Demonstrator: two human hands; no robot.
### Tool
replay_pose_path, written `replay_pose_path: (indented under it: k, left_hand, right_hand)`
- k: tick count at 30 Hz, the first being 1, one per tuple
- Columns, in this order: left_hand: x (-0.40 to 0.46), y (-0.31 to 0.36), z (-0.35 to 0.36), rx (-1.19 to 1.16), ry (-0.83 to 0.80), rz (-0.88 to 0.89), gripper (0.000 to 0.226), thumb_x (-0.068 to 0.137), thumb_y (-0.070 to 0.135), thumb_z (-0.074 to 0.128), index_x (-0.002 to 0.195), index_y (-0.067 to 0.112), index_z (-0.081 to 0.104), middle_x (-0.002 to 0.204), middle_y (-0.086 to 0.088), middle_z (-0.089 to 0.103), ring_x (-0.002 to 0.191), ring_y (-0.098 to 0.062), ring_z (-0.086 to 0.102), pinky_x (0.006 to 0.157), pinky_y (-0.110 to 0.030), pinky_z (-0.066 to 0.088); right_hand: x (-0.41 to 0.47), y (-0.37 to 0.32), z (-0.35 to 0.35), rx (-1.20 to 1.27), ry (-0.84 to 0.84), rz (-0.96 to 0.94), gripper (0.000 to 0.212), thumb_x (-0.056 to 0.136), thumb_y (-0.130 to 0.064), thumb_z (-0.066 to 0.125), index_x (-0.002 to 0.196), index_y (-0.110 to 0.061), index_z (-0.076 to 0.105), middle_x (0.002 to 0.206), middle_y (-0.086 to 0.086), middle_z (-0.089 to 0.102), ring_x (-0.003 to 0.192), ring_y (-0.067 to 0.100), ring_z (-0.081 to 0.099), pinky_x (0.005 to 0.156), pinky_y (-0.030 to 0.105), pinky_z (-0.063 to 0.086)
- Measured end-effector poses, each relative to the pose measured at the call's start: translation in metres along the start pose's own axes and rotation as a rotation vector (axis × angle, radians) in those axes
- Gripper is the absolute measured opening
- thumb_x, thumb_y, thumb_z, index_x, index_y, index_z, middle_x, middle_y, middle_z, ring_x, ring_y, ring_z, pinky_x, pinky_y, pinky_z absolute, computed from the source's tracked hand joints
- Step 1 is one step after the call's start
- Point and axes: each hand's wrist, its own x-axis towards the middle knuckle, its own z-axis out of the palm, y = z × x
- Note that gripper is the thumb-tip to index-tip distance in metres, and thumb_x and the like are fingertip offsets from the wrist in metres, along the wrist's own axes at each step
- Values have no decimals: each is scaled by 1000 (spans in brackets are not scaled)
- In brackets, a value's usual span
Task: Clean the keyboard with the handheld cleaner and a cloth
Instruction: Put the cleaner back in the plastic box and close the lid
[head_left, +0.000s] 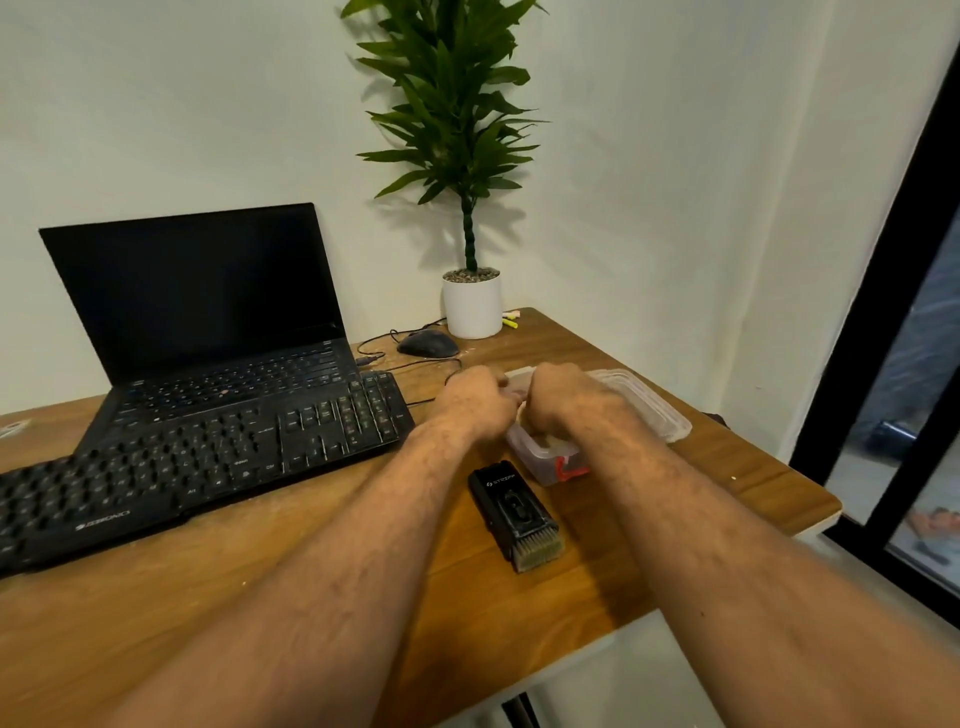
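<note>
Reaching into the clear plastic container, both hands work with fingers curled, whether on a cloth I cannot tell. Handheld cleaner lies on the bench just nearer, lengthwise toward the person, closest to the right hand; keyboard lies beyond the left hand.
</note>
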Motion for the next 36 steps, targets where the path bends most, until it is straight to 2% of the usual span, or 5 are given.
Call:
replay_pose_path:
  k: [4, 10, 21, 28, 36]
  left_hand:
    - [-16, -6, -2, -112, 100, -42, 74, 102, 18, 50, 162, 22, 7, 155, -10, 44, 130, -22, 52, 108, -34, 41]
    - [-52, -37, 0, -290, 258, -104, 76, 95, 0, 47, 160, 27, 19, 150, -2, 52, 114, -10, 57, 94, -22, 42]
    - [-88, -63, 17, -354, 258, -109, 71, 94, -7, 45, 158, 16, 27, 150, -5, 51, 132, -14, 53, 114, -24, 36]
    - [-82, -63, 20, -335, 218, -90, 71, 95, -5, 45, 159, 21, 25, 152, -2, 50, 133, -14, 52, 116, -31, 38]
    - [-76, -38, 30, 66, 173, 43, 86, 93, 7, 50, 161, 30, 2, 154, 0, 42, 125, -22, 54, 106, -39, 46]
  right_hand:
    - [-2, 5, 8, 29, 100, -27, 21, 89, -15, 67, 109, -10, 68, 100, 6, 67, 91, 23, 64, 83, 37, 56]
    - [-56, -14, 0, 187, 428, -184, 24, 87, -36, 59, 87, -17, 74, 81, 1, 70, 77, 20, 66, 73, 35, 57]
    - [-104, -30, 41, 129, 136, -119, 41, 81, -26, 72, 120, -20, 61, 111, 4, 64, 104, 22, 60, 84, 35, 52]
    - [-88, -24, 11, 593, 188, -117, 51, 73, -22, 83, 118, -27, 59, 107, -5, 62, 97, 17, 65, 83, 39, 60]
    - [-16, -6, 0, 301, 298, 16, 44, 85, -26, 75, 123, -14, 58, 118, 8, 63, 108, 27, 60, 92, 42, 54]
